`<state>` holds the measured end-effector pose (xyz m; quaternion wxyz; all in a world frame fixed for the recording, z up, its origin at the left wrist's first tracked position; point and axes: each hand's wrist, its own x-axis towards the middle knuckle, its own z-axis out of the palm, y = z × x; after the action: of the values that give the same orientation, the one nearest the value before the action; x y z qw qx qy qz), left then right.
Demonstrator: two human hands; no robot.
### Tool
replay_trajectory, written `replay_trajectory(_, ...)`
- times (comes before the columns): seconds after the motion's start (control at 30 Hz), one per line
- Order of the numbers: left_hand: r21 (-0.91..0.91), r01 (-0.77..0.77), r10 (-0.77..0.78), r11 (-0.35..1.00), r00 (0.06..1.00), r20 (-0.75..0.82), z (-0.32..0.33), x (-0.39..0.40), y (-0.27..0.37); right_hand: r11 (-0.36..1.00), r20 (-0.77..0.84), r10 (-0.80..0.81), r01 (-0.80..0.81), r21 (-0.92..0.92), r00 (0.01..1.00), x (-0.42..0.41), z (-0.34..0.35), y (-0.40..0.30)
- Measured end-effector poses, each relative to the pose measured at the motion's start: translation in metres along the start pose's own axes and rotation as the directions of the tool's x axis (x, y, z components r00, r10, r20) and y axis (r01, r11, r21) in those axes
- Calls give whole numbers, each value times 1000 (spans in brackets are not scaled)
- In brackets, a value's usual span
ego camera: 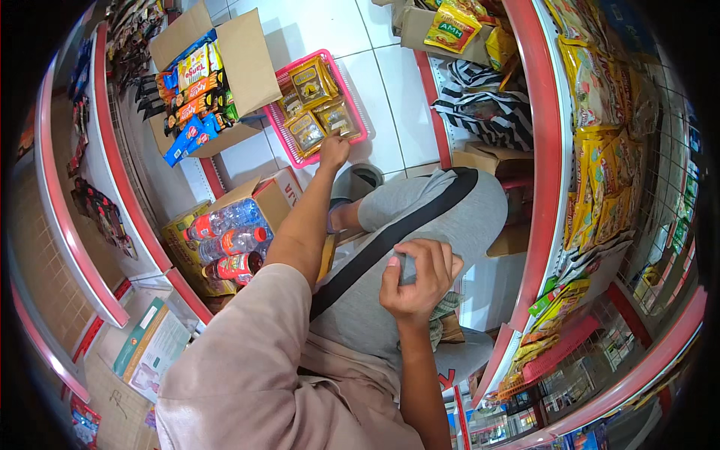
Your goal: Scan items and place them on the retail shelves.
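Observation:
My left hand [334, 152] reaches to the near end of a pink plastic basket [363, 121] on the floor, its fingers at the lower edge of a gold-and-brown packet [338, 117]. The back of the hand hides whether they grip it. Beside this packet lie another gold packet with a clear window [306, 134] and a stack of gold packets [310, 84]. My right hand [422, 275] is above my grey-trousered leg, fingers loosely curled, the thumb apart from them and nothing seen between.
An open cardboard box [247, 62] of snack packs stands left of the basket. Nearer are bottles [233, 242] in a carton. Red-edged shelves [540, 169] rise on both sides; a striped bag [486, 109] and a box of yellow packets [419, 34] are at the right.

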<state>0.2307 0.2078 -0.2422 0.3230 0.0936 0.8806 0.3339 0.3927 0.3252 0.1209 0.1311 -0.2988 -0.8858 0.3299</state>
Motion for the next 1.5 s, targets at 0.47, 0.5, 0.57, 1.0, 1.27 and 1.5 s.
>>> replay_trajectory(0.47, 351, -37, -31, 936, 982, 188, 8, 20, 6, 1000, -9, 15, -15, -10, 1000, 1, 3, 1)
replay_trajectory(0.5, 365, -52, -21, 930, 981, 192, 4, 20, 7, 1000, -14, 5, -5, -13, 1000, 1, 3, 1)
replay_trajectory(0.57, 365, -170, 55, 916, 951, 304, -7, 19, 10, 1000, -12, 17, -17, -6, 1000, 2, 4, 0)
replay_trajectory(1.0, 535, -135, -4, 834, 968, 249, 10, 14, 15, 1000, -27, 9, -9, -10, 1000, 1, 5, 3)
replay_trajectory(1.27, 509, -303, 20, 806, 873, 487, -28, 17, 17, 1000, -20, 18, -18, 10, 1000, 4, 4, 1)
replay_trajectory(1.5, -326, 81, 41, 942, 935, 352, -84, -46, 72, 1000, -59, 10, -11, -2, 998, 2, 1, 1)
